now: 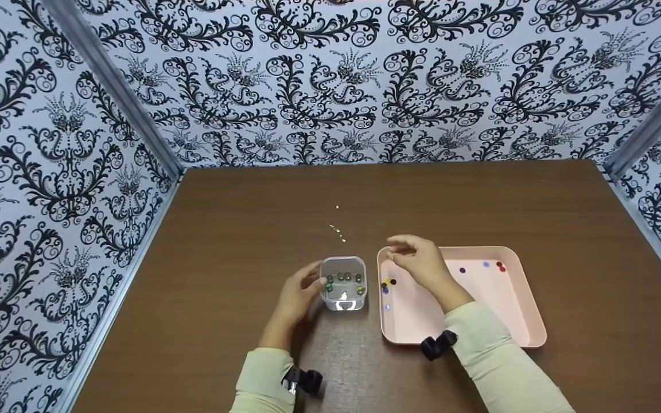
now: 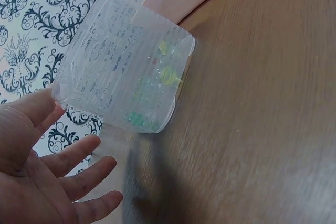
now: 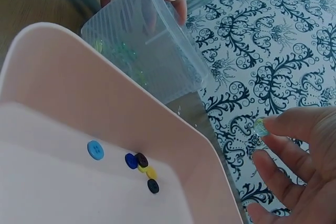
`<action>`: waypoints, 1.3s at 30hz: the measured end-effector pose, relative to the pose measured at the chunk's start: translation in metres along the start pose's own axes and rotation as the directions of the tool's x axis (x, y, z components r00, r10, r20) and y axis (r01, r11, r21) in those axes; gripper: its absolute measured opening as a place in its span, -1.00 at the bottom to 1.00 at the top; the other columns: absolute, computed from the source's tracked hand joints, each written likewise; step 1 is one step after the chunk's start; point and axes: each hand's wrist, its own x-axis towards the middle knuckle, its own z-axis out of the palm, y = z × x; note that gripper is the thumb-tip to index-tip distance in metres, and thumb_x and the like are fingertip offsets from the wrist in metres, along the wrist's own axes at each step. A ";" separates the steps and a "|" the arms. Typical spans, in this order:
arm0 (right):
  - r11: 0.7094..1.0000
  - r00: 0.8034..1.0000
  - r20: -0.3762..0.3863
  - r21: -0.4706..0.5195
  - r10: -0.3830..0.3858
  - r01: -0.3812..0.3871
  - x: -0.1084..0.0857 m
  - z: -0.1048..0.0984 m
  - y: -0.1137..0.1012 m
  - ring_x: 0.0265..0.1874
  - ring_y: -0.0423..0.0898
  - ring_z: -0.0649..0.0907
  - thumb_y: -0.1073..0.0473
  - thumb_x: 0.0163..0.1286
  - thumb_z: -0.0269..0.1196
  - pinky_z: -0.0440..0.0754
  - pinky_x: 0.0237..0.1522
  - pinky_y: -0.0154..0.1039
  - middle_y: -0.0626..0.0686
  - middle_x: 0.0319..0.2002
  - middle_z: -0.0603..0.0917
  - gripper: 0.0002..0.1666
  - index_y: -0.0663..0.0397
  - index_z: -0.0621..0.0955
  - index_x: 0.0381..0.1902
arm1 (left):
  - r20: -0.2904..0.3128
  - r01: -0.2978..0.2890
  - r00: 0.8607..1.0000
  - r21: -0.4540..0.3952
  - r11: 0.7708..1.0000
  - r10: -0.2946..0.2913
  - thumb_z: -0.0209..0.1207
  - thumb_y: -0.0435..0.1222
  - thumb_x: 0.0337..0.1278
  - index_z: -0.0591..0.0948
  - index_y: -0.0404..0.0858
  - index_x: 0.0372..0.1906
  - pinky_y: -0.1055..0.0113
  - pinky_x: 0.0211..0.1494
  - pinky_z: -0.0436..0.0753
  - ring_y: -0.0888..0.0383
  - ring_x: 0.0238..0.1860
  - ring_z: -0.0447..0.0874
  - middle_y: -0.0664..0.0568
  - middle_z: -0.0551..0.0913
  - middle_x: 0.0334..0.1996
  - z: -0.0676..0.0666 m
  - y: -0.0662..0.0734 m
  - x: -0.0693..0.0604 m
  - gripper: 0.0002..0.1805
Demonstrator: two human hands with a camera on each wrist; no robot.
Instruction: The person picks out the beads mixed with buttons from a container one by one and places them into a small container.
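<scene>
My left hand (image 1: 299,292) holds the rim of a clear plastic container (image 1: 344,265) between thumb and index finger. In the left wrist view its other fingers (image 2: 86,182) spread loosely away from the wall. Several green and yellowish glass marbles (image 1: 341,276) lie on the container's floor. Over the back left corner of a pink tray (image 1: 514,258), my right hand (image 1: 419,261) is raised. A glass marble (image 3: 260,126) is pinched between its thumb and index finger, the other fingers loosely bent.
Inside the tray, several buttons lie by the left wall, among them a light blue button (image 3: 95,150); red buttons (image 1: 501,267) sit at the back right. Small bright specks (image 1: 339,232) show on the brown table (image 1: 238,229) behind the container. Patterned walls (image 1: 330,86) stand around.
</scene>
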 end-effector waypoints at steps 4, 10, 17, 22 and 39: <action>1.000 1.000 0.004 0.011 -0.009 0.009 -0.002 0.001 -0.003 -0.25 0.02 0.69 0.39 0.16 0.34 0.63 -0.22 -0.37 0.14 -0.24 0.73 -0.65 0.27 0.66 -0.05 | 0.001 -0.002 1.000 -0.001 1.000 0.002 0.08 -0.53 0.22 0.41 -0.64 0.16 -0.09 0.16 0.53 -0.38 0.10 0.52 -0.54 0.52 0.04 0.000 0.006 -0.003 -0.58; 0.999 0.999 -0.007 0.000 -0.041 0.041 -0.003 0.003 -0.005 -0.25 0.01 0.70 0.39 0.16 0.34 0.61 -0.24 -0.41 0.13 -0.26 0.74 -0.67 0.26 0.67 -0.07 | -0.003 -0.003 1.000 -0.016 1.000 0.003 0.09 -0.53 0.22 0.41 -0.64 0.17 -0.10 0.16 0.52 -0.37 0.10 0.52 -0.52 0.52 0.04 0.000 0.003 -0.002 -0.58; 0.998 0.998 -0.006 -0.034 -0.061 0.061 -0.006 0.004 -0.006 -0.22 0.00 0.69 0.37 0.16 0.34 0.64 -0.18 -0.28 0.08 -0.27 0.75 -0.67 0.24 0.68 -0.07 | -0.020 -0.010 1.000 -0.001 1.000 0.010 0.15 -0.47 0.22 0.44 -0.55 0.19 -0.03 0.14 0.56 -0.32 0.10 0.54 -0.46 0.55 0.05 0.003 -0.027 0.008 -0.55; 0.997 0.998 0.000 -0.037 -0.061 0.061 -0.007 0.005 -0.009 -0.23 -0.01 0.69 0.35 0.17 0.34 0.65 -0.18 -0.27 0.05 -0.27 0.74 -0.68 0.22 0.68 -0.07 | -0.030 -0.014 0.999 0.021 1.000 0.015 0.16 -0.44 0.22 0.46 -0.52 0.19 -0.01 0.12 0.58 -0.31 0.09 0.56 -0.44 0.56 0.05 0.004 -0.038 0.012 -0.55; 0.977 0.978 -0.044 -0.070 -0.205 0.201 -0.011 0.013 -0.015 -0.26 -0.01 0.70 0.39 0.11 0.31 0.68 -0.28 -0.28 0.04 -0.33 0.73 -0.70 0.22 0.70 -0.14 | -0.032 -0.026 0.999 0.042 0.999 0.027 0.17 -0.42 0.22 0.47 -0.51 0.19 -0.04 0.12 0.57 -0.31 0.09 0.55 -0.44 0.56 0.05 0.003 -0.040 0.013 -0.55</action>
